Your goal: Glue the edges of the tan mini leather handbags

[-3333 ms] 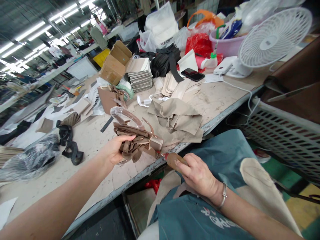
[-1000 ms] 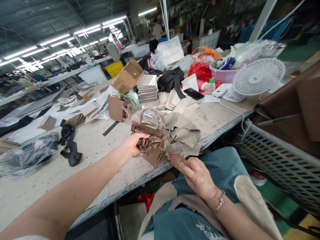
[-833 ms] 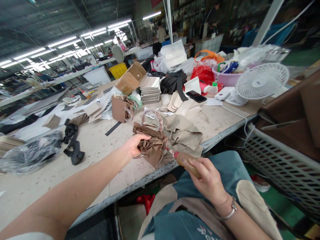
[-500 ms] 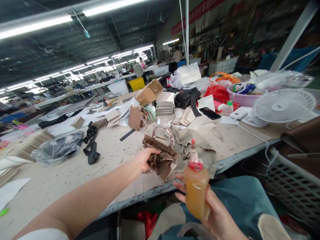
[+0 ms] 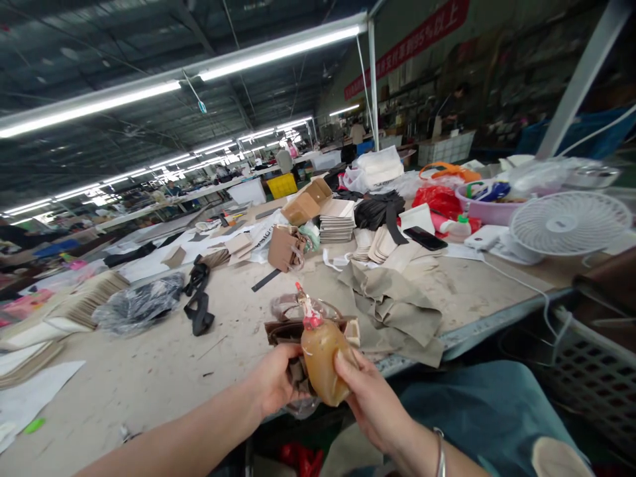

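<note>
My right hand [image 5: 368, 394] is wrapped round a soft squeeze bottle [image 5: 325, 361] of amber liquid, with a red collar and a narrow red-tipped nozzle pointing up and slightly left. My left hand [image 5: 281, 377] grips the near left side of a small brown bag [image 5: 281, 331] with clear plastic-wrapped handles. The bottle is in front of the bag and hides much of it; whether they touch I cannot tell. Beyond them on the table lies a crumpled grey-green sheet of material [image 5: 392, 298]. A second brown bag [image 5: 285, 248] stands farther back.
A white fan [image 5: 569, 224], a black phone [image 5: 426, 239] and a lilac basin [image 5: 491, 211] are at the right. Stacked pale pieces [image 5: 338, 222] and an open cardboard box [image 5: 305, 202] stand behind. Black straps [image 5: 199, 308] lie left; a plastic basket [image 5: 591, 371] is below right.
The bottle has moved left and up to the bag, and my right fingers have closed round it. The bag has come nearer to me, off the crumpled sheet. The view has shifted slightly.
</note>
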`<act>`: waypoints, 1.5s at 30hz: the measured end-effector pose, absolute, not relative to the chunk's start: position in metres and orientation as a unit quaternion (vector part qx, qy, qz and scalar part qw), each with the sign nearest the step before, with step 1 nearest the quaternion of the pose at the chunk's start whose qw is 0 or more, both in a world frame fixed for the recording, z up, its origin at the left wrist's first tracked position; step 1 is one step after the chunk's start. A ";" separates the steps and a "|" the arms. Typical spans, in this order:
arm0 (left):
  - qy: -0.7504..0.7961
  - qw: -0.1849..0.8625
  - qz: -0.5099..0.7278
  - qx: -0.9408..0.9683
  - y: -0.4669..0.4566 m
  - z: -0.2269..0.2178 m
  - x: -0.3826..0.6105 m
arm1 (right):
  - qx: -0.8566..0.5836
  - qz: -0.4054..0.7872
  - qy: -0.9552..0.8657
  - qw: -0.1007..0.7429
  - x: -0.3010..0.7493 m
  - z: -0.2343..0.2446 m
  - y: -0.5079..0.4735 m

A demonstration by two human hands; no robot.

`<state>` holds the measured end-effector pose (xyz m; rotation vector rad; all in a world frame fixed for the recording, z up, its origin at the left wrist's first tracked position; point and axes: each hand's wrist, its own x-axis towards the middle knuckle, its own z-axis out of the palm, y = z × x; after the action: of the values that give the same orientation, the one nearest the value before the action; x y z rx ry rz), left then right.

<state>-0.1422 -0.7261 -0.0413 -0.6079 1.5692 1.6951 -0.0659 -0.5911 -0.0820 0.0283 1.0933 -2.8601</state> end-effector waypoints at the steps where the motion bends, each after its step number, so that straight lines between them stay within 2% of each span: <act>1: 0.622 0.384 0.642 -0.232 -0.729 -0.041 -0.140 | 0.006 -0.932 0.359 0.039 -0.065 -0.082 -0.591; 6: 0.688 0.539 0.463 -0.146 -0.744 -0.035 -0.143 | 0.017 -0.918 0.395 0.040 -0.066 -0.085 -0.591; 8: 0.770 0.525 0.352 -0.089 -0.749 -0.027 -0.148 | 0.032 -0.916 0.398 0.035 -0.068 -0.087 -0.591; 9: 0.838 0.459 0.292 -0.035 -0.752 -0.022 -0.150 | 0.037 -0.918 0.393 0.033 -0.069 -0.088 -0.591; 11: 0.953 0.223 0.174 0.108 -0.757 -0.012 -0.154 | 0.044 -0.926 0.374 0.034 -0.070 -0.089 -0.591; 13: 0.965 -0.019 0.102 0.240 -0.764 -0.006 -0.155 | 0.048 -0.932 0.359 0.036 -0.071 -0.090 -0.590; 15: 0.928 -0.129 0.082 0.338 -0.772 -0.008 -0.154 | 0.049 -0.936 0.347 0.037 -0.071 -0.091 -0.588; 17: 0.885 -0.118 0.087 0.442 -0.779 -0.017 -0.150 | 0.044 -0.938 0.343 0.038 -0.071 -0.091 -0.585; 20: 0.833 -0.020 0.100 0.543 -0.781 -0.035 -0.147 | 0.028 -0.935 0.350 0.041 -0.068 -0.093 -0.582; 23: 0.848 0.085 0.135 0.505 -0.768 -0.044 -0.147 | 0.020 -0.936 0.348 0.054 -0.066 -0.095 -0.579; 25: 0.876 0.111 0.180 0.434 -0.753 -0.045 -0.149 | 0.022 -0.937 0.344 0.055 -0.066 -0.096 -0.577; 31: 0.891 0.086 0.265 0.358 -0.729 -0.053 -0.167 | 0.007 -0.939 0.342 0.036 -0.069 -0.092 -0.572; 34: 0.916 0.116 0.259 0.285 -0.735 -0.060 -0.179 | -0.008 -0.938 0.344 0.038 -0.072 -0.095 -0.573; 37: 0.896 0.135 0.298 0.301 -0.741 -0.061 -0.185 | -0.022 -0.934 0.353 0.045 -0.073 -0.099 -0.576; 40: 0.875 0.117 0.353 0.309 -0.742 -0.053 -0.194 | -0.045 -0.936 0.344 0.058 -0.070 -0.097 -0.576; 45: 0.890 0.082 0.330 0.305 -0.757 -0.026 -0.229 | -0.068 -0.940 0.335 0.015 -0.049 -0.083 -0.550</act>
<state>-0.2291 -0.7570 -0.0265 0.9120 2.6576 0.9848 -0.0492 -0.5504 -0.0832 -0.2113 1.0409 -2.9241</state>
